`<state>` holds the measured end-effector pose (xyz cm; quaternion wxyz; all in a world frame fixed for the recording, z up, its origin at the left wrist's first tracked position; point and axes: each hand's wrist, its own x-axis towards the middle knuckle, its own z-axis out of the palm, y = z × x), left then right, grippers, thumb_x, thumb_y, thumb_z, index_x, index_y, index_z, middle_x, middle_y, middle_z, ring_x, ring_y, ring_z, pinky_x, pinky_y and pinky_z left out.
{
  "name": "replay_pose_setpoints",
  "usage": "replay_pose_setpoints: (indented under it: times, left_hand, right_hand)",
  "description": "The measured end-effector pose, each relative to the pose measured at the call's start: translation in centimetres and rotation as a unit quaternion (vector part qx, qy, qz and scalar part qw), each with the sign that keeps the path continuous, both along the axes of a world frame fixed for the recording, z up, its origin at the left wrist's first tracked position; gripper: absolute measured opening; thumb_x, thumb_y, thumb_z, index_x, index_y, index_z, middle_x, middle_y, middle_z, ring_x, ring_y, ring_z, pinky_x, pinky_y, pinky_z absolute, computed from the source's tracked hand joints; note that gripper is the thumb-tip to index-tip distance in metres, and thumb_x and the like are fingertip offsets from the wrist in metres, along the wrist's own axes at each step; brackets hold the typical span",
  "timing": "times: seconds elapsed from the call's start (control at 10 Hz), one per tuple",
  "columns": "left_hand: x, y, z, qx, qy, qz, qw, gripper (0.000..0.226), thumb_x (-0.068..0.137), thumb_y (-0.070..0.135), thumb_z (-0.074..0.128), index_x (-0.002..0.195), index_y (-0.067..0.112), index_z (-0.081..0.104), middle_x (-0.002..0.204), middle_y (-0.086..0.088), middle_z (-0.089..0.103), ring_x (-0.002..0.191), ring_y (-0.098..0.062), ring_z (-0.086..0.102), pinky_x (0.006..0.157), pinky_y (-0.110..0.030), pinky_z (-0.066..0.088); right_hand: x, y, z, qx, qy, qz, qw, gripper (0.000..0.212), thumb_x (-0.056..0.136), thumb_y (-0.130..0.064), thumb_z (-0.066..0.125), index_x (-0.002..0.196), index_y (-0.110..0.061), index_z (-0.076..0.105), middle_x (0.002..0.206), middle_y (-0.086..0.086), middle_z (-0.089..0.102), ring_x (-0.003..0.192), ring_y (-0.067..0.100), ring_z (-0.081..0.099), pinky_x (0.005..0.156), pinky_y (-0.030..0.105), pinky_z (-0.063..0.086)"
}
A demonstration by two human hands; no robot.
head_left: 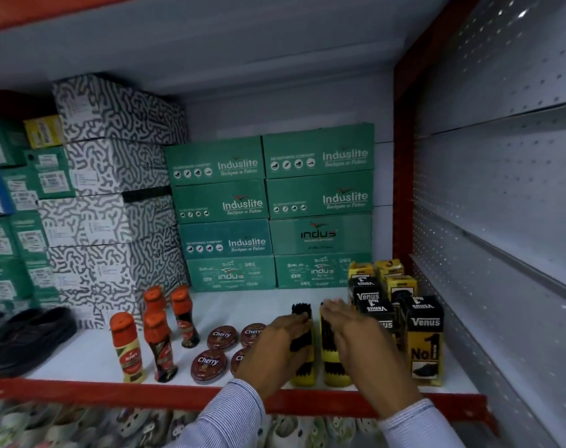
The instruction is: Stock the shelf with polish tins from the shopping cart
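While the left hand [277,344] lies flat on one yellow brush [302,345], the right hand [356,337] rests open on the other brush [328,350]. Four tins [222,338] sit just left on the shelf [81,354], bottles [155,341] beyond, Venus boxes [425,337] right.

tins [222,338]: Cherry | green boxes [319,150]: Induslite | black-yellow cartons [425,341]: Venus No 1

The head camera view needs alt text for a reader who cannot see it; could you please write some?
Left hand and right hand rest on two yellow shoe brushes at the front of a white shelf. Cherry polish tins and orange-capped polish bottles stand to their left, Venus boxes to the right, green Induslite shoe boxes behind.
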<state>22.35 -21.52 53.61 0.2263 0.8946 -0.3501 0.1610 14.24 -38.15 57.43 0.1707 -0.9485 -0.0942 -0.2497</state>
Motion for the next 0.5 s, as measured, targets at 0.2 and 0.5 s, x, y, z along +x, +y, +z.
replay_pose_setpoints:
  times: [0.2, 0.5]
  left_hand:
    - [-2.6, -6.3, 2.9, -0.057, -0.052, -0.071, 0.994, 0.047, 0.095, 0.026, 0.059, 0.141, 0.024, 0.051, 0.150, 0.006, 0.048, 0.139, -0.008, 0.042, 0.117, -0.018, 0.026]
    - [-3.7, -7.1, 4.1, -0.035, -0.060, -0.070, 0.995, 0.045, 0.097, 0.027, 0.050, 0.142, 0.025, 0.048, 0.152, 0.008, 0.046, 0.139, -0.010, 0.043, 0.118, -0.028, 0.034]
  right_hand:
    - [-1.9, -5.3, 1.9, 0.030, -0.082, -0.140, 0.986, 0.045, 0.083, 0.011, 0.059, 0.121, -0.012, 0.066, 0.128, 0.010, 0.066, 0.119, 0.026, 0.062, 0.101, 0.031, 0.046]
    - [-1.8, -6.7, 1.2, 0.036, -0.026, -0.194, 0.980, 0.021, 0.091, -0.007, 0.055, 0.102, -0.020, 0.067, 0.099, 0.004, 0.073, 0.083, 0.017, 0.069, 0.068, 0.028, 0.057]
